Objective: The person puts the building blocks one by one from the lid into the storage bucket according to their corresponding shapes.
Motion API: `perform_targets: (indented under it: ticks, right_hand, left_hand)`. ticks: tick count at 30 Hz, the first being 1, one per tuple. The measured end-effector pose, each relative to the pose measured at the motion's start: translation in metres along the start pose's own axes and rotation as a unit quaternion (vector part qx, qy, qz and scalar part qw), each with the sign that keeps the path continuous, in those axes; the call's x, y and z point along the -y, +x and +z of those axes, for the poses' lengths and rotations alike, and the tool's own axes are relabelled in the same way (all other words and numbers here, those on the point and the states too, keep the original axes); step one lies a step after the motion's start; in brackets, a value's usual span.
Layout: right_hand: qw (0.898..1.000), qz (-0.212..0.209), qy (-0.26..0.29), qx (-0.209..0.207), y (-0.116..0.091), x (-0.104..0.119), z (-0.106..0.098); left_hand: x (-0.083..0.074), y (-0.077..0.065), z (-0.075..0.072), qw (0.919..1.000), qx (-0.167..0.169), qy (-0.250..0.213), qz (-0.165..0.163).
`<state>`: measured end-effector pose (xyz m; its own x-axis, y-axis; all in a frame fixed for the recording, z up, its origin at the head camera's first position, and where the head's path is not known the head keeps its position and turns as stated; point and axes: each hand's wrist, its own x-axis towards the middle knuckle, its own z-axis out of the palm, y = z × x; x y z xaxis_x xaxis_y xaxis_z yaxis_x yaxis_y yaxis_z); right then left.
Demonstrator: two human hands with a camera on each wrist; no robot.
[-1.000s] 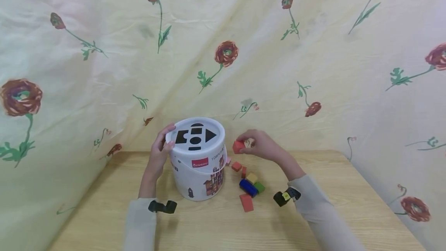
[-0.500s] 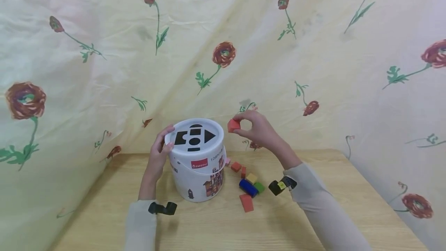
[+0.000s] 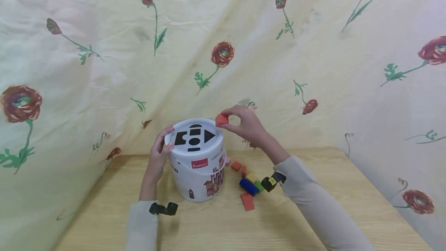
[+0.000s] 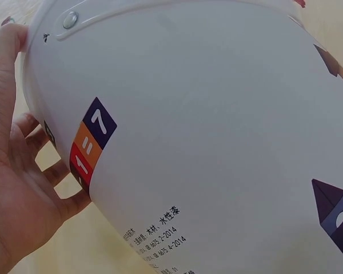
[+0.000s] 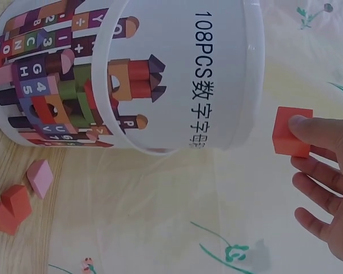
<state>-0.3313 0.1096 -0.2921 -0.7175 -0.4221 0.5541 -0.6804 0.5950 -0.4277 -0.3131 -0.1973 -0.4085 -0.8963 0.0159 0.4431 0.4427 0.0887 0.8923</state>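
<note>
A white lidded bucket (image 3: 181, 181) with printed toy castles stands upright, its lid (image 3: 207, 147) cut with dark shaped holes. My left hand (image 3: 157, 157) grips its left side near the top, thumb at the lid's rim and fingers round the wall; the left wrist view shows those fingers on the wall (image 4: 206, 125). Between the thumb and fingertips of my right hand (image 3: 246, 127) I pinch a red block (image 5: 284, 137), raised beside the lid's far right edge. In the right wrist view the other fingers of that hand spread loosely below the block.
Right of the bucket lie a blue cylinder (image 3: 249, 186), a green block (image 3: 259, 186), a yellow block (image 3: 251, 177), a red wedge (image 3: 247, 202) and smaller red blocks (image 3: 236, 165). A pink block (image 5: 40, 178) lies near the bucket's base. Flowered cloth (image 3: 313, 69) hangs behind the wooden table (image 3: 216, 231).
My right hand has lifted the red block from beside the bucket and carried it up and left to the lid's edge. My left hand has kept its grip on the bucket.
</note>
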Motion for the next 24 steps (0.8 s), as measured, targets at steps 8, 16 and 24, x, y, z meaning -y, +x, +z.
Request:
perform_targets:
  ticks: [8,16,24]
  right_hand:
    - [1.000,-0.008,-0.001,0.024,0.016,0.008,0.008]
    - [0.999,-0.007,-0.008,0.049,0.027,0.018,0.019]
    - [0.998,0.006,-0.006,0.063,0.033,0.025,0.033]
  left_hand:
    - [0.000,-0.002,0.000,1.0000,-0.002,-0.001,-0.003]
    - [0.000,-0.002,0.001,1.0000,-0.004,-0.006,-0.002]
    - [-0.002,-0.003,0.000,1.0000,-0.002,-0.003,-0.004]
